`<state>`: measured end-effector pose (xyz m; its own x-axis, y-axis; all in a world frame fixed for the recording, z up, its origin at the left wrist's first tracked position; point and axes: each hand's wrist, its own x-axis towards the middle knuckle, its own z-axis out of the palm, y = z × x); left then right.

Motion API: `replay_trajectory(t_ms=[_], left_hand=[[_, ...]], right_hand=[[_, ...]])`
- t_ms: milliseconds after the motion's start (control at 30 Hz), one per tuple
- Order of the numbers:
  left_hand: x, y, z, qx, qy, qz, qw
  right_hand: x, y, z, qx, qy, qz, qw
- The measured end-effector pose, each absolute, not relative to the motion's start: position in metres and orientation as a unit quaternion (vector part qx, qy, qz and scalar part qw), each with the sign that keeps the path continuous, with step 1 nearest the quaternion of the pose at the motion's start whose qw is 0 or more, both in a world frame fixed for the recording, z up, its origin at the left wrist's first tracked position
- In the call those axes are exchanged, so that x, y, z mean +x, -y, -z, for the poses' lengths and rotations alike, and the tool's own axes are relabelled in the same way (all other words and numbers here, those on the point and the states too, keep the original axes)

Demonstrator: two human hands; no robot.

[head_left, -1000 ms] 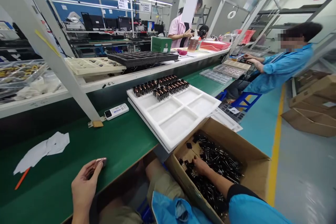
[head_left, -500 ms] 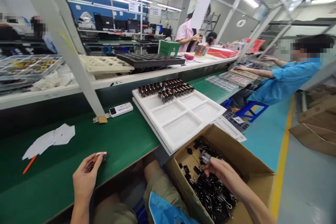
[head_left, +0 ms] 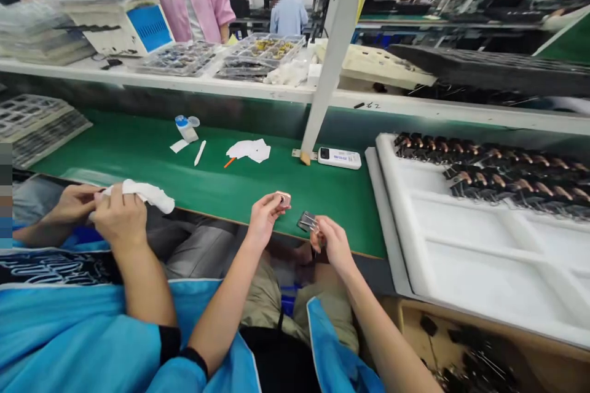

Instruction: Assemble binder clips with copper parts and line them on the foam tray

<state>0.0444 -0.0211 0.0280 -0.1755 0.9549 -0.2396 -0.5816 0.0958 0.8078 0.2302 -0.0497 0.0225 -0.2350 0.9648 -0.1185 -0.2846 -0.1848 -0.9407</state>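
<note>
My left hand (head_left: 263,218) pinches a small copper-pink part (head_left: 284,199) with a rounded opening, just above the front of the green table (head_left: 193,178). To its right, my right hand (head_left: 332,239) grips a black binder clip (head_left: 306,221) by its wire handles. Clip and part are close but apart. On the right, a white foam tray (head_left: 470,258) bears two rows of black binder clips (head_left: 516,184) with copper-coloured pieces among them. Loose binder clips (head_left: 488,362) lie in a cardboard box (head_left: 415,319) below the tray, partly cut off by the frame.
At my left, a co-worker's hands (head_left: 120,215) hold a white cloth (head_left: 150,193). Paper scraps (head_left: 251,150), an orange stick (head_left: 229,163), a small bottle (head_left: 186,129) and a white device (head_left: 340,158) lie on the table. A slanted post (head_left: 328,67) rises before the shelf.
The view has swung left, bringing the co-worker's hands into sight. My right hand has come out of the box with the binder clip and is now near my left hand, which still holds the part.
</note>
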Motion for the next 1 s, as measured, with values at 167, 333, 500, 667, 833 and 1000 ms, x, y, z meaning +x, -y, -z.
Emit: replay_trajectory(t_ms=[167,333,500,667,833,1000], left_hand=[[0.048,0.032,-0.032,0.198,-0.423,-0.63,0.62],[0.055,0.031,-0.028,0.237,-0.44,-0.618,0.607],[0.057,0.03,-0.025,0.252,-0.485,-0.594,0.59],[0.056,0.028,-0.026,0.284,-0.506,-0.593,0.558],[0.06,0.029,-0.03,0.304,-0.531,-0.592,0.525],[0.057,0.007,-0.041,0.373,-0.474,-0.631,0.489]], right_hand=[[0.229,0.029,-0.005,-0.373,0.479,-0.632,0.483],[0.228,0.029,0.005,-0.377,0.484,-0.633,0.472],[0.231,0.03,0.003,-0.397,0.499,-0.621,0.455],[0.226,0.025,0.005,-0.401,0.506,-0.611,0.457],[0.218,0.041,-0.005,-0.422,0.494,-0.596,0.471],[0.289,0.105,-0.047,-0.37,0.561,-0.642,0.369]])
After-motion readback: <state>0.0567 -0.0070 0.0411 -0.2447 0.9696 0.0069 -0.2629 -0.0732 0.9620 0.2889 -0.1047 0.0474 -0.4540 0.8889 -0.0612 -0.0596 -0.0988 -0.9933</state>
